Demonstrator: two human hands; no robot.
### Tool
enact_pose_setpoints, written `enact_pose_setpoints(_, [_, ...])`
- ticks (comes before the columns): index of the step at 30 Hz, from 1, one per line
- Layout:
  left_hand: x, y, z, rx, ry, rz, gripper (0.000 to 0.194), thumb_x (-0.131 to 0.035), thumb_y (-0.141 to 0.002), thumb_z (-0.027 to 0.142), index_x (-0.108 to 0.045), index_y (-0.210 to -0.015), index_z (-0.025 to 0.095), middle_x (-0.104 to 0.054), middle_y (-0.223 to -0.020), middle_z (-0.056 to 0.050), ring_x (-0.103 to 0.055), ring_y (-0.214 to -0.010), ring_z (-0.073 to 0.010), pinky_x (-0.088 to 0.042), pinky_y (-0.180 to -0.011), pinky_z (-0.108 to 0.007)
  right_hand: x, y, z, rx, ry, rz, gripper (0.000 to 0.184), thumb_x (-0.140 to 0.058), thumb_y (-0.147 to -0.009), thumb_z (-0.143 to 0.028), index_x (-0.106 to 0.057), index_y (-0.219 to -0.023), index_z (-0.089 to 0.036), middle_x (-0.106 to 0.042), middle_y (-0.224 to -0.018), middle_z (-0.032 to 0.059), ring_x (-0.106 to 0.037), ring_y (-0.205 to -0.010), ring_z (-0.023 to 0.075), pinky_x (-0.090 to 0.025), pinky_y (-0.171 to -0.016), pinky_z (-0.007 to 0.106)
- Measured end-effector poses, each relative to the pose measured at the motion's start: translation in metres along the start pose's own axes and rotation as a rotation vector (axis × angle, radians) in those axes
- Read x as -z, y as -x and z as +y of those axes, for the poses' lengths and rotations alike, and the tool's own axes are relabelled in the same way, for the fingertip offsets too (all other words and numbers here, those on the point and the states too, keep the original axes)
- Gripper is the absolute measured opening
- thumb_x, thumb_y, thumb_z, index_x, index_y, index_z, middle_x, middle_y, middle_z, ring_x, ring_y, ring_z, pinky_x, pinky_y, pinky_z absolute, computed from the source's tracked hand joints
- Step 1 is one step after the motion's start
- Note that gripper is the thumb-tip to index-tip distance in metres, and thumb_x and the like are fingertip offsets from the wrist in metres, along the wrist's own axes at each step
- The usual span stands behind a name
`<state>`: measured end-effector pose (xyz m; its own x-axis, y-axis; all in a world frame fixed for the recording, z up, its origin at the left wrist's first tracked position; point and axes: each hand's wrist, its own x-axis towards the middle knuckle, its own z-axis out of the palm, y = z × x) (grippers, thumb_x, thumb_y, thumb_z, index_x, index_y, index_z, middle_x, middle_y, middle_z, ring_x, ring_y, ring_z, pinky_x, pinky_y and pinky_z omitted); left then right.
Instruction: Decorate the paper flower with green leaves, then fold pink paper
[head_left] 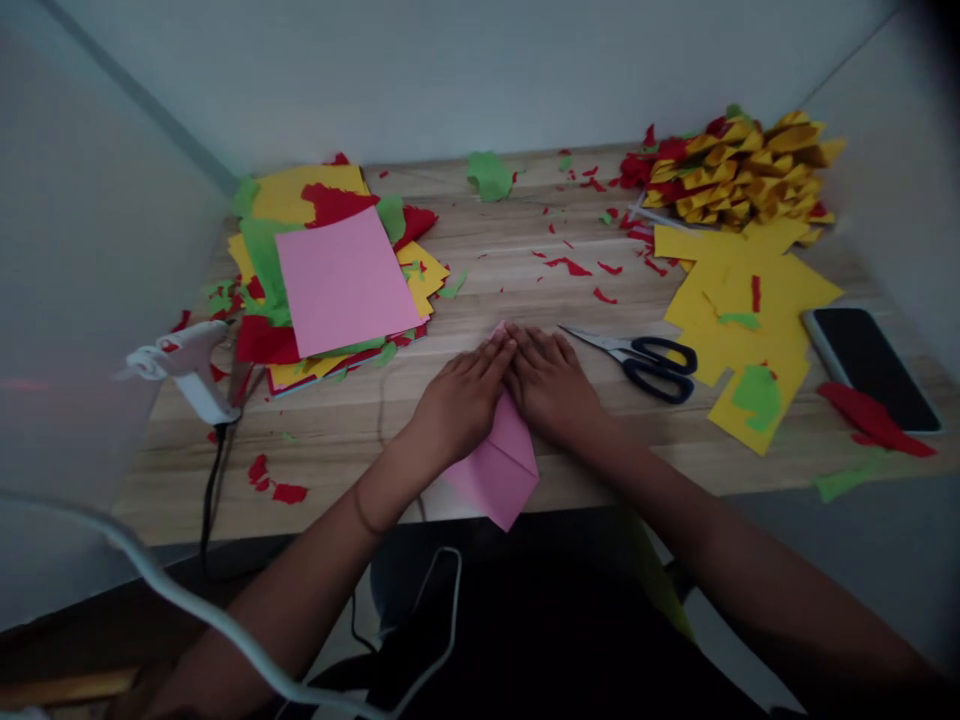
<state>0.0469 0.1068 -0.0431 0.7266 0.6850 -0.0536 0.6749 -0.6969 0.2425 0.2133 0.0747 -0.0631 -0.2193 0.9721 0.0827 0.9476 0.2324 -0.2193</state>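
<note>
A pink sheet of paper, folded and creased, lies at the front of the wooden table with one corner reaching past its edge. My left hand rests flat on the upper part of the paper, fingers stretched out. Beside it, my right hand presses down the same way, and the fingertips of both meet near the paper's top point. The palms hide most of the upper folds. Just right of my right hand lie dark-handled scissors, blades spread a little toward it.
A pink square sheet tops a stack of coloured paper at left. A glue gun with a cord stands near the left edge. Folded yellow paper pieces, yellow sheets and a phone are at right. Red scraps litter the middle.
</note>
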Motion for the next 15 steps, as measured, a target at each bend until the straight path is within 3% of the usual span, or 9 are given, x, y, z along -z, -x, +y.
enact_pose_setpoints(6, [-0.004,0.004,0.001,-0.002,-0.030,-0.002,0.056,-0.032,-0.100,0.017,-0.031,-0.156,0.014,-0.028,-0.163,-0.015,-0.030,-0.151,-0.0235,-0.027,-0.123,-0.044,0.000,0.044,-0.004,-0.005,0.025,-0.072,0.058,-0.028,-0.105,-0.037,-0.031,-0.158,-0.014,-0.034,-0.163,0.0085,-0.023,-0.151,0.0356,-0.015,-0.122,0.059])
enact_pose_setpoints(10, [-0.014,0.000,-0.009,-0.028,0.152,0.094,0.055,-0.041,-0.097,0.020,-0.038,-0.152,0.014,-0.032,-0.161,-0.017,-0.033,-0.149,-0.0269,-0.028,-0.122,-0.048,0.002,0.076,-0.005,0.049,0.044,-0.097,0.058,-0.030,-0.103,-0.036,-0.029,-0.159,-0.018,-0.028,-0.165,0.0054,-0.022,-0.152,0.0341,-0.016,-0.122,0.059])
enact_pose_setpoints(12, [-0.012,0.007,-0.016,0.007,0.365,0.283,0.053,-0.050,-0.095,0.027,-0.045,-0.146,0.016,-0.042,-0.156,-0.017,-0.041,-0.145,-0.0280,-0.035,-0.118,-0.048,0.004,0.084,-0.005,0.067,0.052,-0.097,0.059,-0.031,-0.103,-0.037,-0.028,-0.159,-0.019,-0.027,-0.165,0.0052,-0.023,-0.152,0.0334,-0.017,-0.122,0.058])
enact_pose_setpoints(15, [0.009,0.040,-0.022,0.193,0.733,0.800,0.041,-0.055,-0.095,0.035,-0.053,-0.134,0.023,-0.059,-0.138,-0.012,-0.060,-0.124,-0.0239,-0.052,-0.102,-0.041,0.007,0.086,-0.005,0.058,0.052,-0.077,0.059,-0.032,-0.103,-0.038,-0.029,-0.159,-0.022,-0.028,-0.165,0.0047,-0.026,-0.151,0.0342,-0.019,-0.122,0.058])
